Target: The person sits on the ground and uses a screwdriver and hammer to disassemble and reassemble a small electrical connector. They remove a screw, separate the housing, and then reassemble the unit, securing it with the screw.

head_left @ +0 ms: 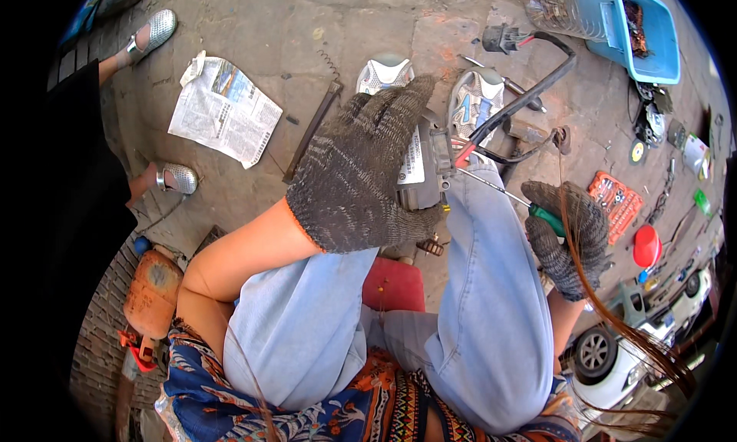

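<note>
My left hand, in a dark grey knit glove, is closed around a grey boxy electronic module with a white label. A connector on its right side joins a thick black-sleeved cable with red wires showing. The cable's far end carries a dark plug. My right hand, gloved too, grips a screwdriver by its green handle. Its thin metal shaft points left, with the tip close to the module's connector; whether it touches, I cannot tell. The module is held above and between my knees.
A hammer and a metal bar lie near my shoes. A newspaper is at left, near another person's feet. At right are a blue basket, an orange-red tool case, a red bowl and a white car.
</note>
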`<state>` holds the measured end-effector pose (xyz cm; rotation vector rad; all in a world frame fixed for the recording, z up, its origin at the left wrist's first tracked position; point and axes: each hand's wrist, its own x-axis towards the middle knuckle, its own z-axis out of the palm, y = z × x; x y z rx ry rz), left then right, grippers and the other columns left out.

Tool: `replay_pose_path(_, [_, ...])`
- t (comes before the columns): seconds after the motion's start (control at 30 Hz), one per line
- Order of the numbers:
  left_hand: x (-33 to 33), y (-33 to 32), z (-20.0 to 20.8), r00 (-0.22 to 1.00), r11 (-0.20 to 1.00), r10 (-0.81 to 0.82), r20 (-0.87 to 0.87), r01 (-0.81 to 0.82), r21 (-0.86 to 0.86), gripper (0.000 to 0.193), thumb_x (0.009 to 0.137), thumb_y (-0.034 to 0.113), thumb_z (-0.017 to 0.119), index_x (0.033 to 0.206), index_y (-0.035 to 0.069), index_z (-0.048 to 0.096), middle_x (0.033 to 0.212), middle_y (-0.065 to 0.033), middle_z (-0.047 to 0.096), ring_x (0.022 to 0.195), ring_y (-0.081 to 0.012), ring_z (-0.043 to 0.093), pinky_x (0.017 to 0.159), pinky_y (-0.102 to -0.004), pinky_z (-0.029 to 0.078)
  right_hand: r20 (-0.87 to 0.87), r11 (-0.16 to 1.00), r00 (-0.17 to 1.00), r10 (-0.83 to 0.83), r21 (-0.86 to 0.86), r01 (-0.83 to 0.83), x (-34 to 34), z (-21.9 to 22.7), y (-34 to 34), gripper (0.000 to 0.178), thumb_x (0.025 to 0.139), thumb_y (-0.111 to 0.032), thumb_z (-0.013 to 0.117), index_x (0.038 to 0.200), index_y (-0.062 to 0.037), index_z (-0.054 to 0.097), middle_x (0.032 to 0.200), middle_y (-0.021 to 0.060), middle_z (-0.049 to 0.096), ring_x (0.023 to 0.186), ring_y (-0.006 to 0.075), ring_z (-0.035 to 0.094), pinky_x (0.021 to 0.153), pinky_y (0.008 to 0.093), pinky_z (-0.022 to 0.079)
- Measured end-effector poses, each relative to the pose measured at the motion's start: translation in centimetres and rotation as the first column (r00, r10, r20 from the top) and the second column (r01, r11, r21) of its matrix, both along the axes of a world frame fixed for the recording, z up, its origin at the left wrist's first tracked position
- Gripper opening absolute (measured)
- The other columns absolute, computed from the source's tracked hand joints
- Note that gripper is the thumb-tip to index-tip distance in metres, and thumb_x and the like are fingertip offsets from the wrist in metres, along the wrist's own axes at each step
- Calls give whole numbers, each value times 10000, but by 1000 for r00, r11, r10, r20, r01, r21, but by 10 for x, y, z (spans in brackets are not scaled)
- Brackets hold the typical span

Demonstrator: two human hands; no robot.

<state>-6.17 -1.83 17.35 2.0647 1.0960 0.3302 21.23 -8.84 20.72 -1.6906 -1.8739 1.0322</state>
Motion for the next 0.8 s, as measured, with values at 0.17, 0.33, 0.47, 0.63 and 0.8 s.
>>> replay_pose_path(0.17, [-1, -9, -4, 998, 982, 68, -10, -68, -178, 939, 638, 305, 832, 1351, -83, 359, 1165, -264, 551, 1054, -353, 583, 919, -437, 470, 84, 997, 995, 55, -61, -50, -3, 4, 4, 334, 697, -145, 753, 1027, -104, 721, 875, 87, 685, 776, 277, 614, 800, 371, 487])
replay_pose_path(0.33, [-2, -14, -12, 994, 951, 80, 69, -55, -305, 976, 629, 307, 850, 1370, -77, 343, 1205, -256, 534, 1089, -338, 580, 946, -418, 462, 61, 996, 997, 44, -84, -39, -3, 2, 5, 344, 681, -157, 753, 1021, -118, 720, 826, 96, 656, 738, 277, 601, 722, 374, 485])
replay_pose_path(0.47, [0, -12, -9, 997, 938, 71, 13, -62, -341, 998, 624, 320, 856, 1380, -70, 334, 1227, -250, 524, 1103, -342, 572, 969, -431, 442, 47, 985, 997, 61, -163, -53, -6, 12, 14, 361, 657, -164, 754, 1014, -122, 720, 745, 102, 599, 700, 277, 584, 661, 377, 471])
replay_pose_path(0.63, [0, -7, -8, 1000, 965, 19, -20, -23, -261, 986, 631, 373, 825, 1373, -63, 344, 1228, -254, 523, 1110, -385, 557, 1029, -514, 359, 61, 990, 994, 86, -115, -78, -1, 5, 12, 383, 634, -136, 759, 1014, -118, 719, 721, 105, 575, 693, 279, 581, 646, 373, 466])
replay_pose_path(0.8, [2, -4, -18, 1000, 1000, -3, 0, 3, -20, 963, 623, 405, 799, 1373, -20, 369, 1244, -233, 518, 1095, -397, 547, 1002, -539, 355, -149, 997, 987, -56, -68, 46, 3, -2, 7, 348, 675, -98, 756, 1016, -54, 700, 852, 101, 648, 753, 230, 605, 701, 345, 482])
